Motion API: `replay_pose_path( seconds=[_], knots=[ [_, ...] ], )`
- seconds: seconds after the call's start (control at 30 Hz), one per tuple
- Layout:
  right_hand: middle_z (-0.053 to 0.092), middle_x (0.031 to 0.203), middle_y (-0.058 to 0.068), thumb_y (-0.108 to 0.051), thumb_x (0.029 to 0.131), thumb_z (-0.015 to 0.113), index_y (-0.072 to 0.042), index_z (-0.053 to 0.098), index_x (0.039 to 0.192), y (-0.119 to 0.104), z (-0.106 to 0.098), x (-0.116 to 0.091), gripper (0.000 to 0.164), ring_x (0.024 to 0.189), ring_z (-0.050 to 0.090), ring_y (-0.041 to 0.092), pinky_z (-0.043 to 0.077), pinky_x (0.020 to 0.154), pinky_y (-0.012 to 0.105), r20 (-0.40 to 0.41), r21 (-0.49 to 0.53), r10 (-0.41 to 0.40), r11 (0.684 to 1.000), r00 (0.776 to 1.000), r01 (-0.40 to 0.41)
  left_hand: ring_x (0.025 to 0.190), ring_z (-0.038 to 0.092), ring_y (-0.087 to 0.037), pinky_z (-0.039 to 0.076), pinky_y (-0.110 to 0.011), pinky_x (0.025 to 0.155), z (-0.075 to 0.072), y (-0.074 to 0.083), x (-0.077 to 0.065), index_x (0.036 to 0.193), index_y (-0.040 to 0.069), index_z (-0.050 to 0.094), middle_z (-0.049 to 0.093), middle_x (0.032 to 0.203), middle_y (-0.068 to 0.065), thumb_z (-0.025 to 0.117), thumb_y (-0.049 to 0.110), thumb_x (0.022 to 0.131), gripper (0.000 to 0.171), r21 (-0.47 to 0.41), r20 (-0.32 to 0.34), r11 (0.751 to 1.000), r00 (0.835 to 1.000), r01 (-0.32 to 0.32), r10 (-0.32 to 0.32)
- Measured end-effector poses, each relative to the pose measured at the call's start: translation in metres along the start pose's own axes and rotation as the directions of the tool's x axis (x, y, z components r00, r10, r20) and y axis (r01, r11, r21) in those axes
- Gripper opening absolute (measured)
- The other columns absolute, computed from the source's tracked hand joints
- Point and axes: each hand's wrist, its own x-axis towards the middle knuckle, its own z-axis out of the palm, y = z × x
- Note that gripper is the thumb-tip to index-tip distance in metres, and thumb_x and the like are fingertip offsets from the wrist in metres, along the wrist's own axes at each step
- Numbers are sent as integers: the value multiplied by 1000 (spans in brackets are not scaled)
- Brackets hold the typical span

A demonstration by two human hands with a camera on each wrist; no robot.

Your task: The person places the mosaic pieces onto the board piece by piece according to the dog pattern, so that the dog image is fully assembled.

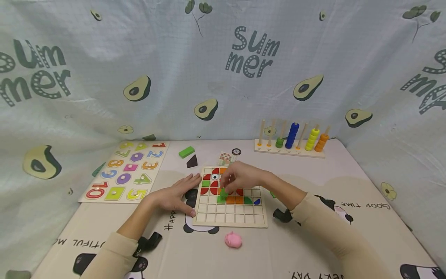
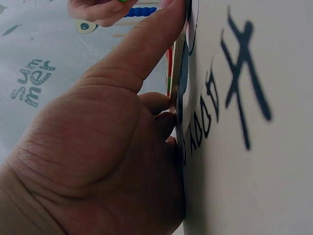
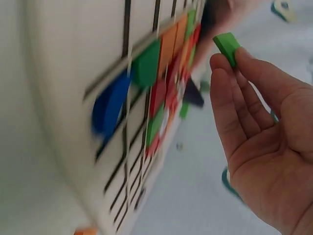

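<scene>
A wooden grid board (image 1: 230,224) lies on the table, partly filled with red, orange, green and blue pieces. My left hand (image 1: 174,195) rests along the board's left edge, thumb and fingers spread, as the left wrist view also shows. Over the middle of the grid, my right hand (image 1: 242,176) pinches a small green block (image 3: 226,47) between thumb and fingertips. In the right wrist view the block is held apart from the board. A blue half-round piece (image 1: 256,201) sits near the right side of the grid. My right hand hides part of the upper rows.
A number puzzle board (image 1: 120,172) lies at the left. A green block (image 1: 186,152), a dark wedge-shaped block (image 1: 192,161), a small picture card (image 1: 225,158) and a round black-and-white disc (image 1: 236,151) lie behind the grid. A peg counting rack (image 1: 289,152) stands at back right; a pink pig-like toy (image 1: 233,240) lies in front.
</scene>
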Motion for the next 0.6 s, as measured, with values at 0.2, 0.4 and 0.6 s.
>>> replay_pose_path(
  seconds=[0.2, 0.4, 0.6],
  knots=[
    [70, 79, -8, -10, 82, 76, -13, 76, 87, -12, 20, 15, 6, 70, 60, 5, 54, 68, 22, 116, -49, -10, 999, 993, 16, 148, -5, -20, 4, -53, 117, 0, -1, 1, 155, 26, 12, 2, 161, 11, 77, 61, 68, 115, -3, 0, 1000, 1000, 2, -2],
    [69, 76, -8, -10, 81, 77, -14, 76, 86, -18, 29, 16, 6, 69, 59, 3, 52, 65, 20, 134, -106, 4, 994, 991, 10, 148, -5, -20, 4, -53, 117, 0, 0, 1, 155, 26, 12, 2, 161, 11, 78, 60, 67, 115, -12, 3, 1000, 1000, 5, -5],
    [66, 75, -16, -17, 83, 77, -18, 77, 88, -21, 35, 15, 5, 70, 57, 1, 50, 65, 18, 120, -202, 11, 979, 993, 14, 148, -5, -20, 4, -53, 117, 0, 0, 0, 155, 27, 12, 2, 161, 12, 78, 60, 67, 115, -26, 5, 1000, 1000, 8, -8]
  ],
)
